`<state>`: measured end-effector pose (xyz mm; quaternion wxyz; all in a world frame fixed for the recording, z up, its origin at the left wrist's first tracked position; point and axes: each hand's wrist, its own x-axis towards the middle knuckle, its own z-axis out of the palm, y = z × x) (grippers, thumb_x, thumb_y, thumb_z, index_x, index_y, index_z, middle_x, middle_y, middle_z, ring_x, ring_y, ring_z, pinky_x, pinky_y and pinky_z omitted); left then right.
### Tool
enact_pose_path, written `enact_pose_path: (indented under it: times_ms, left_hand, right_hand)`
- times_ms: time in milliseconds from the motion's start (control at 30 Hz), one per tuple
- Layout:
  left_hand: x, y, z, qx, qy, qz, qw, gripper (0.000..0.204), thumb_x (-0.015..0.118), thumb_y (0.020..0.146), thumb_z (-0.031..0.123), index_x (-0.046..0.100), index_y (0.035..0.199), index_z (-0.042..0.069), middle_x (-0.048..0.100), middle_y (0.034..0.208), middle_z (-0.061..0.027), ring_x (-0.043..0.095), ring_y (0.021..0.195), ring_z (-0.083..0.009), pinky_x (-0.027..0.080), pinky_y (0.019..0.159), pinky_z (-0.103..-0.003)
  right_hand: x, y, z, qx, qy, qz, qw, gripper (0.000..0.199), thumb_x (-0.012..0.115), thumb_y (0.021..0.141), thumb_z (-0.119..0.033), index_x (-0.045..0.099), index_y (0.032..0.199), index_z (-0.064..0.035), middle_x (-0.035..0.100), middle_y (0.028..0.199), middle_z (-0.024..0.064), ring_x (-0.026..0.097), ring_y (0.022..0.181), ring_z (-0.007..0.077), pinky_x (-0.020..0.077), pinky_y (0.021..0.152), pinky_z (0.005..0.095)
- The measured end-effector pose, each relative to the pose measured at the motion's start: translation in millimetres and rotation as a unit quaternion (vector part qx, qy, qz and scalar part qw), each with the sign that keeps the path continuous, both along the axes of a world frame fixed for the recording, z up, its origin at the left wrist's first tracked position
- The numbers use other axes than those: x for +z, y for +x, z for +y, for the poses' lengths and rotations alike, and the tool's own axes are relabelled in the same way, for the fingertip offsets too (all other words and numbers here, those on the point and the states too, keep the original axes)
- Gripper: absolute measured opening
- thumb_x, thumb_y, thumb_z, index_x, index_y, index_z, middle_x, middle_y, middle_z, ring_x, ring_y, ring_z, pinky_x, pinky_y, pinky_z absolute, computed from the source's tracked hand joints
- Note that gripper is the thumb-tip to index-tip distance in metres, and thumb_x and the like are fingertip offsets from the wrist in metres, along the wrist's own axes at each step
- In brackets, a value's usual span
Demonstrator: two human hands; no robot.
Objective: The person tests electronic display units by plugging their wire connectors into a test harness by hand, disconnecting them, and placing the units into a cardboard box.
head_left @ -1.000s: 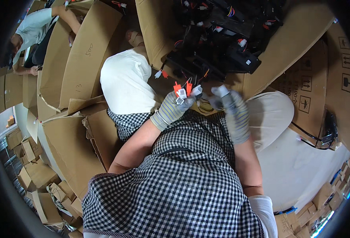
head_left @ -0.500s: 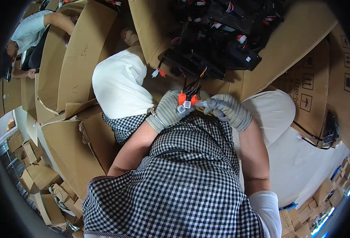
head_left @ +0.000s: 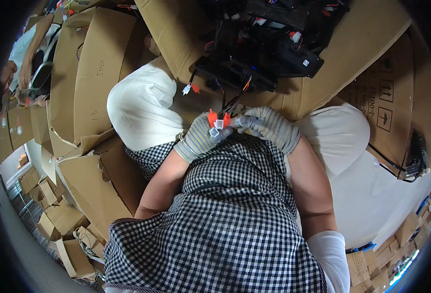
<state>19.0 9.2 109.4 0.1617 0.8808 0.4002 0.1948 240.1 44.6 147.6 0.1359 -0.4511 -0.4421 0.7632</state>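
Note:
In front of my lap, my left hand (head_left: 200,136), in a striped knit glove, is closed around a bunch of red and white plug connectors (head_left: 219,123) on dark wires. My right hand (head_left: 273,129), gloved alike, pinches a pale, clear-looking connector (head_left: 236,122) at the bunch's right side. Its exact shape is partly hidden by the fingers. From the bunch, the wires (head_left: 231,103) run up to black plastic units (head_left: 237,73) at the edge of the open carton. Another white and red connector pair (head_left: 191,89) dangles just left of them.
More black units (head_left: 293,58) are heaped in the open carton (head_left: 342,73) ahead. Tall cardboard boxes (head_left: 96,73) stand at the left, and a printed carton (head_left: 383,102) at the right with a black cabled part (head_left: 413,168) beside it. Another person (head_left: 30,63) works at the far left.
Both hands have shifted slightly left with the connectors, and my right hand has come closer to the bunch. The person at the far left now holds a dark, rounded object.

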Motion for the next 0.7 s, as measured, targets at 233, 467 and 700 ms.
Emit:
enact_pose_path:
  times_ms: [233,467,700]
  left_hand:
    - [17,13,1,-0.045,-0.319,0.055,0.945,0.027,0.062,0.079,0.027,0.061,0.100,0.012,0.064,0.084,-0.0103,0.061,0.074,-0.0298,0.048,0.065,-0.039]
    - [6,12,-3,-0.009,-0.352,0.062,0.934,0.026,0.063,0.078,0.030,0.061,0.094,0.010,0.062,0.076,-0.0102,0.060,0.069,-0.0292,0.047,0.062,-0.039]
    - [21,14,4,0.006,-0.327,0.006,0.945,0.027,0.064,0.076,0.025,0.061,0.098,0.010,0.062,0.078,-0.0125,0.059,0.071,-0.0317,0.048,0.065,-0.037]
  right_hand:
    - [-45,-4,-14,0.167,0.143,-0.136,0.966,0.025,0.056,0.087,-0.026,0.067,0.088,-0.0037,0.062,0.073,0.0045,0.053,0.063,0.0122,0.0440,0.060,0.0258]
    - [-32,-4,-10,0.165,0.135,-0.165,0.963,0.031,0.051,0.087,-0.030,0.064,0.080,-0.0036,0.059,0.063,0.0145,0.057,0.060,0.0266,0.0441,0.061,0.0375]
    - [-12,19,0,0.124,0.086,-0.004,0.989,0.033,0.056,0.086,-0.035,0.062,0.078,-0.0035,0.051,0.061,0.0002,0.048,0.057,0.0099,0.0395,0.054,0.0267]
